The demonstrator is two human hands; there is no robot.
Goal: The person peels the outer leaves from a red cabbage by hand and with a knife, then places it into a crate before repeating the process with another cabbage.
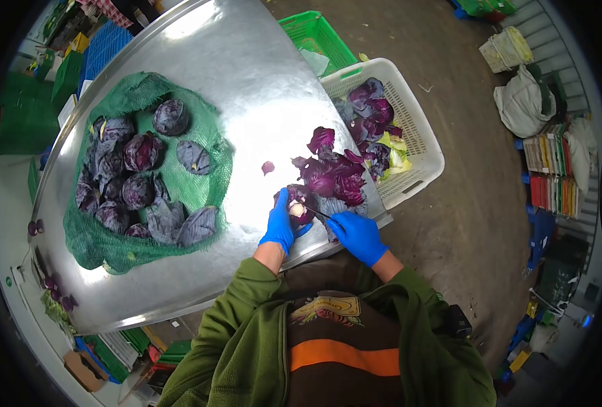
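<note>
One red cabbage [306, 195], knife [320, 214] at its pale base, near edge of bench [260, 129].
Left hand [280, 225]: fingers curled about the cabbage's side. Right hand [357, 237]: fingers closed on knife handle. Loose purple leaves [331, 178] just beyond; farther, white crate [421, 129] of leaves, green netting [207, 124] under more cabbages [171, 117].

Left fingers [283, 201] extended, right fingers [339, 222] curled

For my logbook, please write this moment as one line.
left hand: holds cabbage | right hand: holds knife | nearby: loose leaves on table
</note>
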